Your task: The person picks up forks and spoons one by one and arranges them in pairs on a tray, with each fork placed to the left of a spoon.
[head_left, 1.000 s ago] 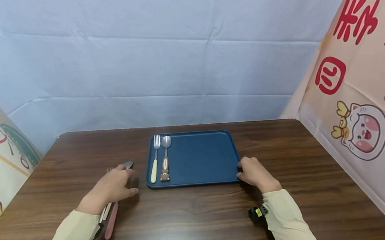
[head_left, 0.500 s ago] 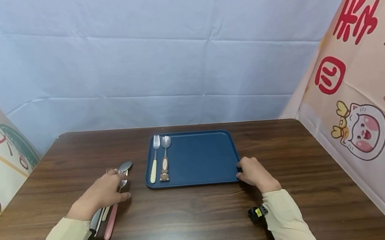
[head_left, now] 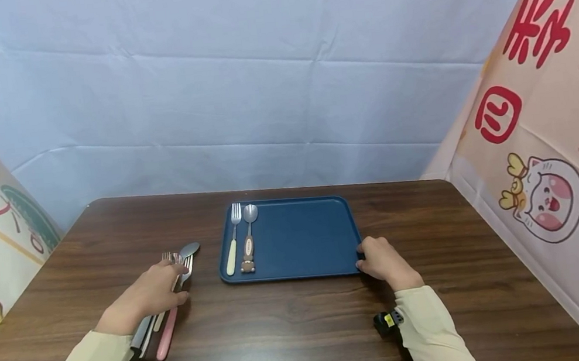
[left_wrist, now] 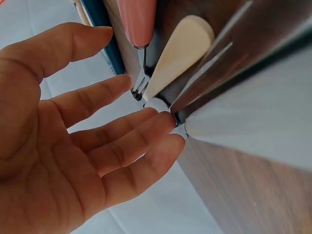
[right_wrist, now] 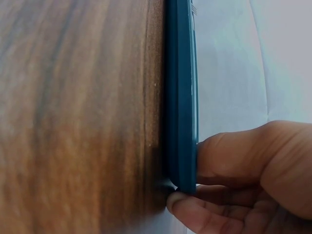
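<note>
My left hand [head_left: 147, 292] hovers over a bunch of cutlery at the left, fingers loosely bent and apart, gripping nothing. Beneath it show a pink handle [head_left: 166, 337], a spoon's bowl [head_left: 189, 250], fork tines [head_left: 188, 263] and grey handles [head_left: 140, 334]; the hand hides their middles. In the left wrist view the fingertips reach close to a cream handle [left_wrist: 181, 51] and a pale handle [left_wrist: 258, 109]. At the right, my right hand [head_left: 385, 261] holds the near right corner of the blue tray [head_left: 306, 237], thumb at the rim and a finger curled beneath.
On the tray's left side lie a fork [head_left: 232, 254] with a cream handle and a spoon [head_left: 247, 246] with a brown bear handle. The brown wooden table [head_left: 305, 332] ends at a white cloth [head_left: 259, 89] behind.
My left hand has drawn back to the left over the cutlery, uncovering fork tines and more of the grey handles. My right hand and the tray have stayed put.
</note>
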`<state>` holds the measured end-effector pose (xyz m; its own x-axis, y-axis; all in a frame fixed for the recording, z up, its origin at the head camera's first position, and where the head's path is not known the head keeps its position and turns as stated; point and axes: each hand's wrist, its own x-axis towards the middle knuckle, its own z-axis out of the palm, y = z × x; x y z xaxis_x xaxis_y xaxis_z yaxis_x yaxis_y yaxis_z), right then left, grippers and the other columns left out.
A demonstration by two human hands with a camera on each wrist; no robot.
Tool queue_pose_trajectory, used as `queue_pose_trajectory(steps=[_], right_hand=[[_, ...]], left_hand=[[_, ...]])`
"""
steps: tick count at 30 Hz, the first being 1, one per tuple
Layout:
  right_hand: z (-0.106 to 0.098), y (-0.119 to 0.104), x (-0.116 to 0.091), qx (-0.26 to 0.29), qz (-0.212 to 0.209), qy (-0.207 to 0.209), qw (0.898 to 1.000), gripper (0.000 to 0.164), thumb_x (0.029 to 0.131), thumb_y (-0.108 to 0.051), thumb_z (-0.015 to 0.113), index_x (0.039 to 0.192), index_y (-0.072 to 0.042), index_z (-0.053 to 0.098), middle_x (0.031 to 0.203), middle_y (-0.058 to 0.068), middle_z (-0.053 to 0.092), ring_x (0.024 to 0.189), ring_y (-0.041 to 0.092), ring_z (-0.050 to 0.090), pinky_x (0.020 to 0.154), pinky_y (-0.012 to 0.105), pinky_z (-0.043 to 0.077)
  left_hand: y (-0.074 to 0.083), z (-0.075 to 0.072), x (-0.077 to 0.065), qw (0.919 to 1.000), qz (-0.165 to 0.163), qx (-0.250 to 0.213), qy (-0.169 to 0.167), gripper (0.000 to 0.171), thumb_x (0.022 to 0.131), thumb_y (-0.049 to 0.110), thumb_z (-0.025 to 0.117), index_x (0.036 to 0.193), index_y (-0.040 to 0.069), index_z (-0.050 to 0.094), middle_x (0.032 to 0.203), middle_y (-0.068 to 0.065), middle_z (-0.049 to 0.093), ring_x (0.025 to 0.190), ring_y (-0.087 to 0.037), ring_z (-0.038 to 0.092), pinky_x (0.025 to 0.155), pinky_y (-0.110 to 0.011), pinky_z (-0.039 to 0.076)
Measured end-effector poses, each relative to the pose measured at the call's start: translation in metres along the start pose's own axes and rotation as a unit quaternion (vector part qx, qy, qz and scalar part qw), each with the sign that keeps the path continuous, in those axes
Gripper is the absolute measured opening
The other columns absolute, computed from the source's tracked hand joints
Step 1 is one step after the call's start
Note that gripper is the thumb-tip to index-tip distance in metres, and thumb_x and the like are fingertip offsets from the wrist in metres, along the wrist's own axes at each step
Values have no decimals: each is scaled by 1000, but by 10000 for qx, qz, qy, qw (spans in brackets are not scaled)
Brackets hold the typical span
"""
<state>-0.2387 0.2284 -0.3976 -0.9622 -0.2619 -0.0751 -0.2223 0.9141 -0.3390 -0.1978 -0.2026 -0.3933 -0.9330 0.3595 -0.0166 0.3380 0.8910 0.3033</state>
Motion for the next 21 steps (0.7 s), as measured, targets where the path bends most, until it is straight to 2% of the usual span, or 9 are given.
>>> queue_pose_trajectory(steps=[6, 10, 16, 21], right_hand=[[0, 1, 0, 26, 13, -33, 10000, 30, 83, -2, 65, 109, 13, 62, 110, 27, 59, 106, 40, 54, 80, 46, 48], [-1, 1, 0, 25, 2, 2, 10000, 29, 83, -2, 65, 108, 13, 62, 110, 27, 60, 104, 39, 55, 79, 45, 48], [-1, 0, 0, 14, 9, -10, 10000, 29, 83, -2, 65, 108, 13, 62, 109, 27, 60, 102, 38, 56, 78, 45, 48], [0, 1, 0, -1, 16, -50, 10000, 30, 83, -2, 65, 109, 13, 62, 110, 27, 59, 105, 39, 55, 79, 45, 48]], left_hand=[[-3, -2, -4, 9999, 10, 58, 114, 41, 70, 11, 72, 107, -5, 62, 101, -20, 57, 84, -28, 54, 69, -43, 45], [-5, -3, -9, 9998, 22, 181, 107, 43, 69, 10, 74, 107, -7, 62, 99, -21, 57, 87, -31, 55, 72, -46, 46], [-9, -5, -18, 9989, -389, 29, -262, 54, 68, 10, 74, 116, -8, 56, 100, -27, 53, 86, -34, 54, 71, -49, 46], [-11, -4, -24, 9967, -630, -81, -512, 58, 66, 8, 75, 118, -6, 55, 98, -24, 52, 83, -32, 52, 67, -46, 46]])
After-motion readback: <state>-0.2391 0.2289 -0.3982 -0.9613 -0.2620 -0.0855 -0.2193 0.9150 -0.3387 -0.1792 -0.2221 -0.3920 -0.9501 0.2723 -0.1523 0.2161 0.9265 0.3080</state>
